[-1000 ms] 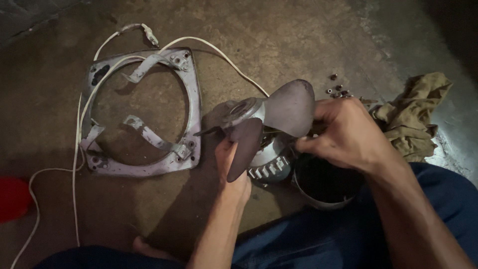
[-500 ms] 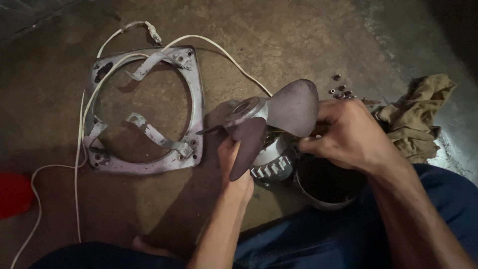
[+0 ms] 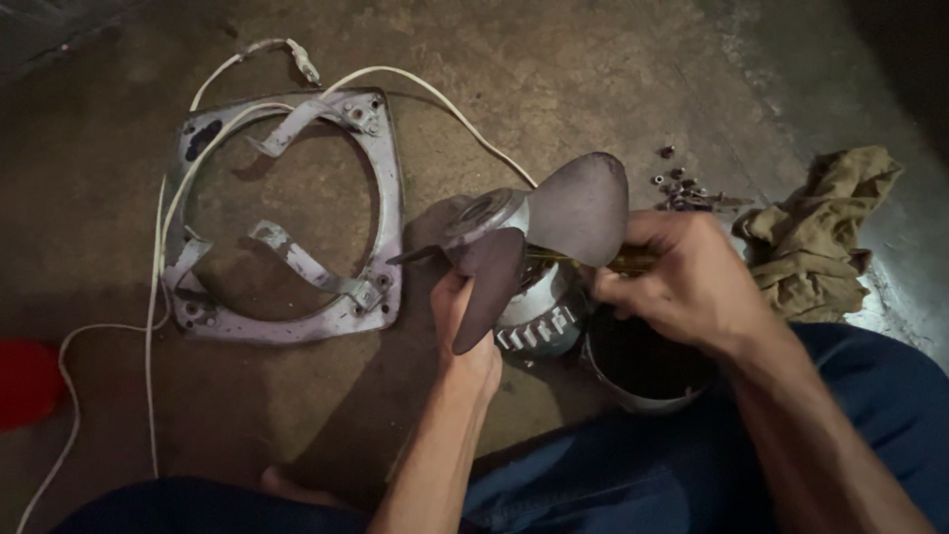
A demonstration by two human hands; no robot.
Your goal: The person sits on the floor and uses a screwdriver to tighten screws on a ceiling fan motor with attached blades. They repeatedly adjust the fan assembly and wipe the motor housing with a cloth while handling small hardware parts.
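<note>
My left hand (image 3: 463, 331) grips the underside of a small fan motor (image 3: 539, 311) with dusty grey-purple blades (image 3: 578, 208), holding it tilted above the floor. My right hand (image 3: 682, 282) is closed on a thin tool with a yellowish handle (image 3: 633, 261), its shaft reaching under a blade toward the motor body. A dark round cup-like housing (image 3: 643, 371) sits just below my right hand, against my blue trouser leg.
A square grey fan frame (image 3: 287, 213) with bracket arms lies on the concrete floor to the left, a white cord (image 3: 148, 326) looping over it. Small screws (image 3: 682, 188) and a crumpled olive rag (image 3: 816, 232) lie to the right. A red object (image 3: 25, 381) is at the left edge.
The fan and both hands have shifted only slightly; the right hand keeps the tool at the motor.
</note>
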